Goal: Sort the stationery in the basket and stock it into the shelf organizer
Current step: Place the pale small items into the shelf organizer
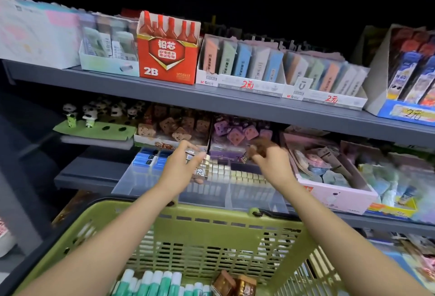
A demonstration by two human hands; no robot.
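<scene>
My left hand point(182, 168) grips a small stack of 2B lead cases point(200, 169) over the clear shelf organizer point(146, 182), whose right sections hold rows of similar cases point(237, 174). My right hand point(266, 156) pinches a small brown packet point(257, 145), blurred by motion, in front of the purple eraser box point(235, 134). Below, the green basket point(211, 227) holds several green-and-white glue sticks point(155, 282) and two brown packets point(233, 284).
A box of brown packets point(174, 128) stands left of the purple one, blue cases point(150, 158) fill the organizer's back left. The upper shelf point(211, 100) carries a red 2B box point(168, 60) and pastel eraser trays. A pink box point(334, 178) sits right.
</scene>
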